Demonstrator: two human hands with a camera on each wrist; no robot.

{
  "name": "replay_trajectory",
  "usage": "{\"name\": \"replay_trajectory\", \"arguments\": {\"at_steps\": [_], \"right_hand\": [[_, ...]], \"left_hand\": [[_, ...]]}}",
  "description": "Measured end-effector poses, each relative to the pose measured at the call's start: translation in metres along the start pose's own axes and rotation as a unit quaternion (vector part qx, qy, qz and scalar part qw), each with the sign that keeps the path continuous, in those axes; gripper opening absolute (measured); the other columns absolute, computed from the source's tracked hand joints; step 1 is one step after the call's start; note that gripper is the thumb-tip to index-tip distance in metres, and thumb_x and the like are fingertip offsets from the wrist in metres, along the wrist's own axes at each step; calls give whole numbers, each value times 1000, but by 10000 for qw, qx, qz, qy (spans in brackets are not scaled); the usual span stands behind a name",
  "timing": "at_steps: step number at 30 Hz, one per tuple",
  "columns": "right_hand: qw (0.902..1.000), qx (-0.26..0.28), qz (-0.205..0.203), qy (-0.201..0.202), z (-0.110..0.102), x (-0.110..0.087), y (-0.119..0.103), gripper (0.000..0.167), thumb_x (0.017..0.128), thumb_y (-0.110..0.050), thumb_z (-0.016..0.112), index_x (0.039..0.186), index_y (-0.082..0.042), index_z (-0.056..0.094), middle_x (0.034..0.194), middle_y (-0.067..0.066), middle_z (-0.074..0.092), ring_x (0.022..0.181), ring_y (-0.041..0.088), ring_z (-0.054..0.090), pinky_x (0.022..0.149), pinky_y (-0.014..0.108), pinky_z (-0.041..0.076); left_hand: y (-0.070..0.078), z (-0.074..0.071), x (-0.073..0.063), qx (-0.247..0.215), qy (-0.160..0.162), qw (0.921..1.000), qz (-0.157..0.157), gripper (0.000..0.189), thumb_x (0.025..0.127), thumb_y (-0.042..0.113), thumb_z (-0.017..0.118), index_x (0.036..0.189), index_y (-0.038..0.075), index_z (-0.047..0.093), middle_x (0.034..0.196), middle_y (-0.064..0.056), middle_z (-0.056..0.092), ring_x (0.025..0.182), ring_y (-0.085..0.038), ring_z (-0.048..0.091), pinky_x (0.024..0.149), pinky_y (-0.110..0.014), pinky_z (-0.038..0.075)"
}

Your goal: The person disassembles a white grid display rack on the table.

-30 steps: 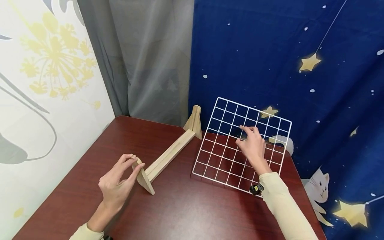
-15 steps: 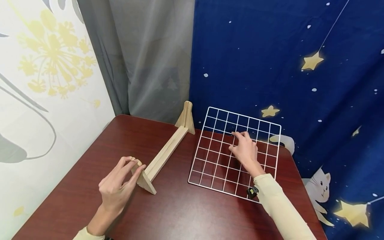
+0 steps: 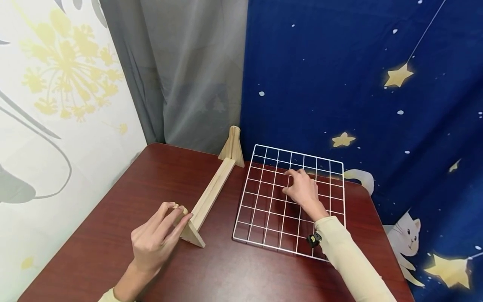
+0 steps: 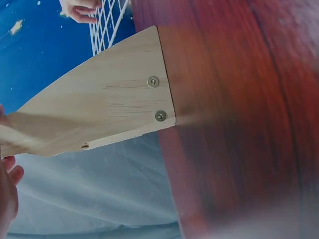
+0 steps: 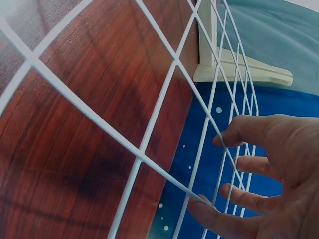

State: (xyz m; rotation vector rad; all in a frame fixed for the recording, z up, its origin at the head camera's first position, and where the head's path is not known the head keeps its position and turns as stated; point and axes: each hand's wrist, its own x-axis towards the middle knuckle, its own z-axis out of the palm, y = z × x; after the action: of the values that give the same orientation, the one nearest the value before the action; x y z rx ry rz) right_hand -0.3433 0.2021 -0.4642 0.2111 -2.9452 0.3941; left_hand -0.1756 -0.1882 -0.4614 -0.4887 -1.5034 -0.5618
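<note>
Your left fingers (image 3: pixel 171 214) pinch the top of the near triangular end piece of the pale wooden stand (image 3: pixel 209 195); your left hand (image 3: pixel 158 239) covers that tip in the head view, so the exact grip point is hidden. In the left wrist view the same end piece (image 4: pixel 107 102) fills the frame with two screw heads showing, and only the edges of your fingers appear at the left border.

Your right fingers (image 3: pixel 296 176) are loosely spread and hooked through the far part of the white square wire grid panel (image 3: pixel 264 209). In the right wrist view the thumb and fingertips (image 5: pixel 234 134) touch single wires, though whether they clamp or merely rest is hard to tell. Your right hand (image 3: pixel 302 191) and cream sleeve (image 3: pixel 349 260) cover part of the grid's right side.

The grid lies low over the dark red wooden worktop (image 3: pixel 124 197), just right of the stand; whether its far edge touches the surface cannot be made out. A small black object (image 3: pixel 313 239) at your wrist is too small to identify.
</note>
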Motion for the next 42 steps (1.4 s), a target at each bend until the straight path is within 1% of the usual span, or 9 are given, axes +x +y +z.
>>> {"name": "replay_trajectory", "arguments": {"at_steps": [5, 9, 14, 17, 21, 24, 27, 34, 42], "right_hand": [[9999, -37, 21, -157, 6, 2, 2, 58, 79, -30, 87, 133, -22, 69, 127, 17, 67, 94, 45, 70, 72, 57, 60], [9998, -37, 20, -180, 8, 3, 3, 58, 79, -29, 87, 134, -22, 69, 129, 18, 66, 95, 46, 70, 73, 59, 60], [9998, -62, -42, -197, 10, 5, 2, 60, 79, -30, 87, 136, -20, 69, 130, 19, 66, 95, 46, 70, 74, 58, 60], [9997, -121, -47, -227, 11, 5, 2, 60, 79, -31, 87, 136, -20, 69, 129, 19, 66, 96, 45, 70, 75, 57, 60], [9994, -162, -39, -307, 13, 5, 2, 61, 79, -32, 87, 136, -20, 69, 127, 19, 67, 98, 45, 70, 77, 58, 60], [9990, -154, -5, -424, 14, 6, 3, 61, 80, -33, 87, 137, -21, 68, 128, 19, 66, 96, 44, 70, 76, 57, 60], [9983, -168, -3, -551, 16, 9, 4, 61, 80, -33, 88, 136, -21, 69, 127, 18, 67, 93, 42, 69, 74, 56, 60], [9957, -262, -168, -870, 24, 16, 13, 59, 80, -33, 88, 135, -20, 69, 124, 18, 69, 99, 40, 70, 79, 54, 60], [9943, -252, -98, -1032, 32, 18, 19, 58, 81, -33, 88, 134, -21, 70, 126, 18, 70, 103, 40, 70, 81, 55, 61]], "left_hand": [[8, 7, 3, 3, 72, 9999, 83, 28, 94, 27, 83, 82, 1, 81, 77, -12, 73, 51, -19, 58, 35, -19, 26], [13, 12, 2, 119, 161, 9997, 152, 30, 94, 29, 83, 82, 2, 82, 80, -13, 77, 54, -24, 67, 35, -28, 40], [16, 15, -2, 107, 181, 9995, 228, 27, 92, 31, 85, 86, 4, 84, 86, -12, 81, 62, -26, 74, 47, -37, 55], [16, 17, -4, 17, 128, 9996, 265, 25, 91, 29, 86, 87, 5, 85, 89, -11, 82, 65, -26, 75, 54, -36, 60], [16, 18, -7, -111, 53, 9994, 327, 24, 90, 28, 87, 88, 4, 85, 89, -11, 82, 68, -28, 77, 74, -33, 67], [17, 20, -8, -192, -24, 9990, 391, 23, 90, 27, 87, 88, 4, 85, 86, -11, 81, 70, -28, 77, 90, -35, 67], [18, 22, -7, -241, -126, 9984, 500, 21, 90, 27, 87, 88, 5, 85, 83, -9, 80, 69, -25, 76, 96, -38, 66], [20, 27, 3, -176, -146, 9968, 770, 25, 91, 35, 85, 87, 10, 86, 79, -4, 79, 62, -16, 72, 86, -40, 66], [21, 28, 11, -323, -200, 9959, 819, 37, 97, 45, 77, 86, 11, 86, 78, -6, 79, 59, -19, 72, 66, -39, 63]]}}
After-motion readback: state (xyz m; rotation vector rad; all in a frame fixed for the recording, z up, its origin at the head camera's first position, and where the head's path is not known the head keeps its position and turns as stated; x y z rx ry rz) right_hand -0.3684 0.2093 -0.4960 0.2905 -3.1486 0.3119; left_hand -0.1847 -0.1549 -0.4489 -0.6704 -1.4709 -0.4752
